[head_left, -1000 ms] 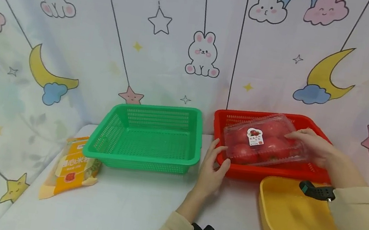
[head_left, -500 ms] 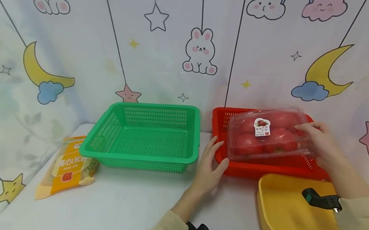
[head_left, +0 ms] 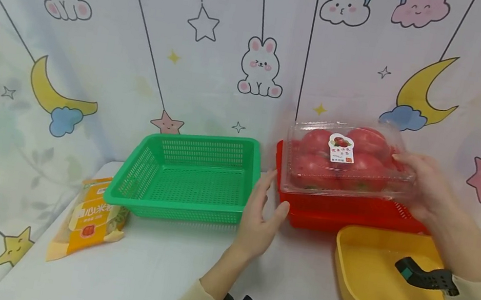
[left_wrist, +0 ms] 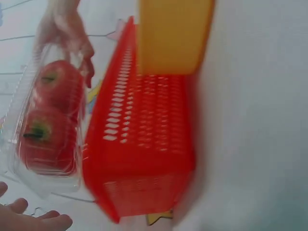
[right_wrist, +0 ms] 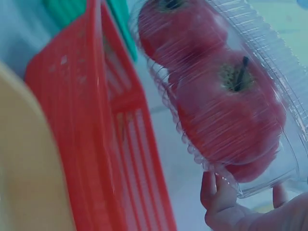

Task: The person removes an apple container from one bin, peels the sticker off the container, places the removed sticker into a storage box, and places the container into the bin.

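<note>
A clear plastic box of tomatoes [head_left: 361,170] with a white label is held up over the red basket [head_left: 343,214]. My right hand [head_left: 425,190] grips its right end; in the right wrist view the fingers [right_wrist: 224,204] are at the box's edge. The box is above the basket's rim in the left wrist view. My left hand [head_left: 254,225] is between the green basket and the red one, fingers spread and holding nothing. Near its fingertips is the left end of the box.
A green basket [head_left: 198,213] stands left of the red one, and an orange food packet [head_left: 92,218] lies beyond it at the far left. A yellow tray [head_left: 388,286] sits in front of the red basket, under the right forearm. Behind hangs a patterned cloth [head_left: 147,27].
The right hand has lifted the box of tomatoes up out of the red basket, and the box has levelled out. The left hand has drawn back slightly to the left, off the basket's rim.
</note>
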Motion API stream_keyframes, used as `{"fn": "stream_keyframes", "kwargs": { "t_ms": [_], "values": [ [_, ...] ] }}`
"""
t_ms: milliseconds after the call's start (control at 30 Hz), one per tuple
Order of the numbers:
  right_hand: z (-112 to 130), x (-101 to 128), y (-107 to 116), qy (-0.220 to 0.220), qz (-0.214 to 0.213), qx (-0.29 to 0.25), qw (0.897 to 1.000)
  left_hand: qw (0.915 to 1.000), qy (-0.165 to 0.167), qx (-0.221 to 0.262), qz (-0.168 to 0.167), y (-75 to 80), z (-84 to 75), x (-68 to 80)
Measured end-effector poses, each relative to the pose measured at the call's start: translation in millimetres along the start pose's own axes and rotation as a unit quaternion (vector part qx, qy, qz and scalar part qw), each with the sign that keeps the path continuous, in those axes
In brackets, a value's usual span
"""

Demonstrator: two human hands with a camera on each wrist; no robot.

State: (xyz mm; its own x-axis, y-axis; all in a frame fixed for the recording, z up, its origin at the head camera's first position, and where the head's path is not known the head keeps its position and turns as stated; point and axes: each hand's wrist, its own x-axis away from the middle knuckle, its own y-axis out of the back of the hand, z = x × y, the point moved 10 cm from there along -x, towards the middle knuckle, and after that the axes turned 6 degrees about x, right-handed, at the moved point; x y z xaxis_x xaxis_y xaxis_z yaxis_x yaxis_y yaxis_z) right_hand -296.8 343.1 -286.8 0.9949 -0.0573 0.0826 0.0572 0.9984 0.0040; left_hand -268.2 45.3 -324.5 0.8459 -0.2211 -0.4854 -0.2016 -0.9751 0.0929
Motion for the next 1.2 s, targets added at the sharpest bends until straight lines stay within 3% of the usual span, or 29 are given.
{"fn": "stream_keyframes", "kwargs": {
  "t_ms": [200,333,433,600,767,1000,1100,1200],
  "values": [
    [2,19,-45,0.005,0.048,-0.062,0.997,0.9927,0.010,0.119,-0.015,42.6,-12.5,-0.3],
    [-8,32,-74,0.005,0.077,-0.094,0.993,0.9919,0.020,0.125,-0.011,68.1,-12.6,5.4],
    [-19,42,-92,0.006,0.082,-0.083,0.993,0.9927,0.036,0.114,-0.012,85.9,-9.3,12.4],
    [-34,53,-126,0.015,0.094,-0.023,0.995,0.9895,0.052,0.132,-0.028,116.5,-3.0,27.2],
    [-40,62,-151,0.036,0.121,0.061,0.990,0.9872,0.074,0.134,-0.046,143.1,0.6,45.8],
    [-39,75,-166,0.081,0.135,0.203,0.967,0.9815,0.116,0.139,-0.062,163.3,-6.1,76.3],
    [-46,84,-167,0.063,0.138,0.248,0.957,0.9794,0.127,0.146,-0.058,166.4,-11.1,91.3],
    [-57,94,-169,0.032,0.157,0.257,0.953,0.9759,0.143,0.155,-0.054,168.8,-12.6,106.9]
  ]
}}
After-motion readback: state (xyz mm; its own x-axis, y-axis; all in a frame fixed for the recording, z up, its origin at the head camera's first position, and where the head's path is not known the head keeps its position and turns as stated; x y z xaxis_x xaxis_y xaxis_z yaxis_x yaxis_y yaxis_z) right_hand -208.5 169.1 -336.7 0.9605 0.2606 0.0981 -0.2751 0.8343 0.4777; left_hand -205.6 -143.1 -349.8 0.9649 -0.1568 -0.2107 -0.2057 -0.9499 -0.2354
